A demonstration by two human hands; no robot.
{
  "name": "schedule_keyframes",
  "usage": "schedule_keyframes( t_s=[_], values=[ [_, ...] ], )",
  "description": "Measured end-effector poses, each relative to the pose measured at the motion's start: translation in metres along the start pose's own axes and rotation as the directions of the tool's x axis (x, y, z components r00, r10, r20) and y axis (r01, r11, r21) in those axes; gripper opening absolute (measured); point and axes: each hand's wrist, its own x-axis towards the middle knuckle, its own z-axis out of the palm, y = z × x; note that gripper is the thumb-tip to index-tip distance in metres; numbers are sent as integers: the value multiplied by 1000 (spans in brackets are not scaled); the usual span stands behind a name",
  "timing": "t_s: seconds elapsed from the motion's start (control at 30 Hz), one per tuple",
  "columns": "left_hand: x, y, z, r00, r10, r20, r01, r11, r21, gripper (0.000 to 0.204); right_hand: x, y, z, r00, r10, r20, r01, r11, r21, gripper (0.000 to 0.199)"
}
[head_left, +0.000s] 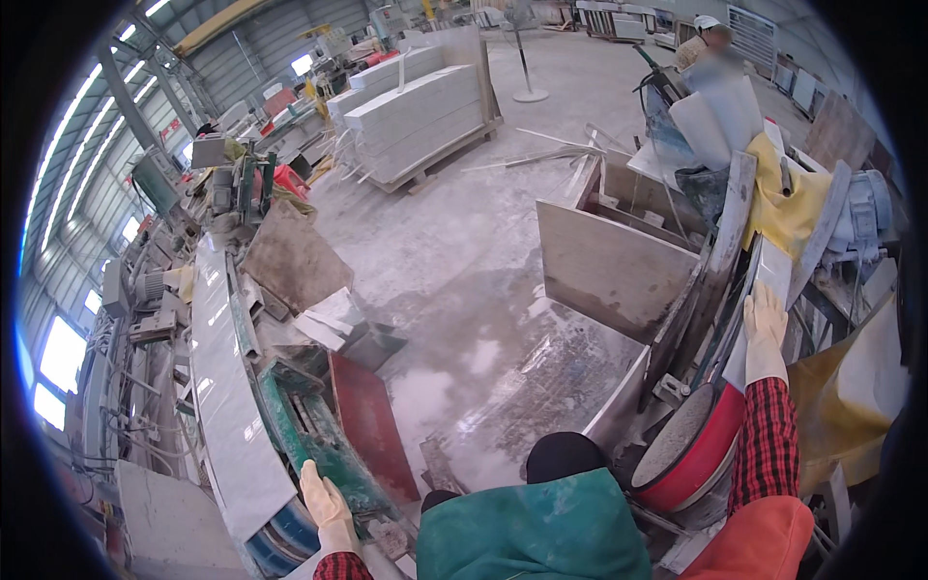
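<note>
Head view, stone workshop. Wearer in cream work gloves, red plaid sleeves, green apron.

Right hand (766, 324): raised, fingers extended and laid flat against the face of a pale stone slab (773, 275) that stands on edge, tilted among other upright offcuts to the wearer's right. Palm contact only; no wrap around an edge is visible. A red-rimmed basin (698, 447) of grey material sits just below that forearm.

Left hand (327, 507): low, fingers loosely extended and resting on or just above the green machine frame (307, 425); contact cannot be confirmed. Holds nothing. A dark red panel (372, 425) leans just beside it, and a long polished grey slab (224, 387) lies further left.

Risks, as judged:
1. The pale slab is steadied by 1 flat hand only; if it tips outward, it could slide or fall toward the basin and the wearer's legs.
2. Neighbouring leaning pieces could shift if it moves.
3. The floor looks wet and slurry-coated, so footing is doubtful.

Surface and room: grey concrete floor (454, 261), dust-streaked with puddles. Large steel-roofed hall, windows along the left. Stacked white slabs on a pallet (420, 116) beyond. Another person in a white helmet (708, 43) works far back at right.
</note>
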Motion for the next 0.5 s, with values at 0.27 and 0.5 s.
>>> schedule_keyframes(
  t_s=[0.27,0.5],
  values=[
    [-5,-13,3,998,59,3,-59,997,48,48,21,8,15,999,3,-46,-2,1000,22,52],
    [3,6,-6,999,26,-32,-26,999,-18,43,-36,2,-3,999,-41,-36,43,997,62,58]
  ],
)
